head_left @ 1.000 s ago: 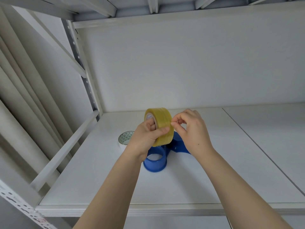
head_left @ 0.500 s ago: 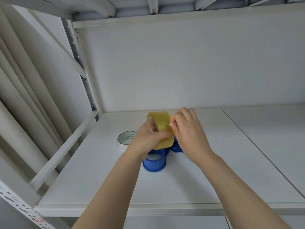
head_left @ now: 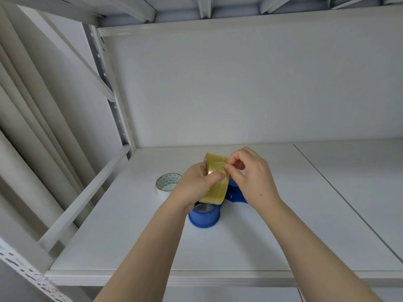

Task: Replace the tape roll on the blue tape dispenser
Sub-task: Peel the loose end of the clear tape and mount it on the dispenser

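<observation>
White shelf board point(head_left: 283, 225) with a seam line running front to back at right; white back panel point(head_left: 239, 83); perforated grey upright point(head_left: 113, 110) at left rear; diagonal white brace point(head_left: 82, 199)

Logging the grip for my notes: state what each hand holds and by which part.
Left hand grips the yellowish clear tape roll across its outer band. Right hand fingers pinch at the roll's upper surface.
</observation>
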